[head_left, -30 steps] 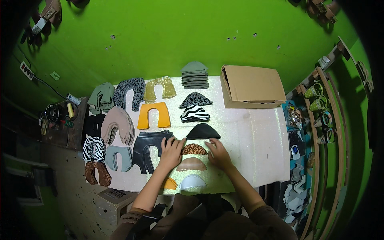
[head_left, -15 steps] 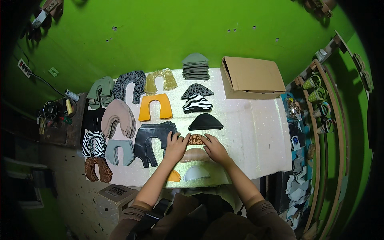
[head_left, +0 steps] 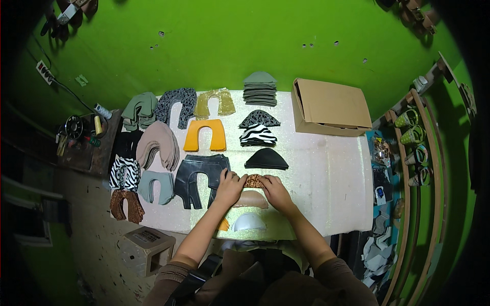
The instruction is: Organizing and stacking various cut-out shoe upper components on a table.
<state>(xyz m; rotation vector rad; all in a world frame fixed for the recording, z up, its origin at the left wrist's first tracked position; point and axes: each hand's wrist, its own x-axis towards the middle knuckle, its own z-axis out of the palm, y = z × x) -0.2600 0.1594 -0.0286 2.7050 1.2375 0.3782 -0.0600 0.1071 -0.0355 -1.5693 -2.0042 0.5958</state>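
A small stack of leopard-print half-moon pieces [head_left: 253, 181] lies on the table between my two hands. My left hand [head_left: 230, 188] has its fingers curled at the left end of that stack. At its right end, the fingers of my right hand [head_left: 276, 194] bend over and press the edge. Just nearer to me lie ribbed beige half-moon pieces [head_left: 251, 199] and white ones [head_left: 249, 222]. Beyond the hands sits a black half-moon stack [head_left: 266, 158]. Left of my left hand are black U-shaped pieces [head_left: 191, 168]. My left forearm partly hides an orange piece [head_left: 223, 224].
Zebra-print [head_left: 259, 135], dark patterned [head_left: 260, 119] and green [head_left: 260, 97] half-moon stacks continue the column toward the wall. U-shaped stacks, including orange [head_left: 205, 125] and dusty pink [head_left: 153, 137] ones, fill the left side. A cardboard box [head_left: 332, 107] stands back right; a shoe rack [head_left: 408, 204] is beyond.
The whole view has shifted, so most things stand a little farther right. Both hands remain at the ends of the leopard-print stack, with only slight finger movement.
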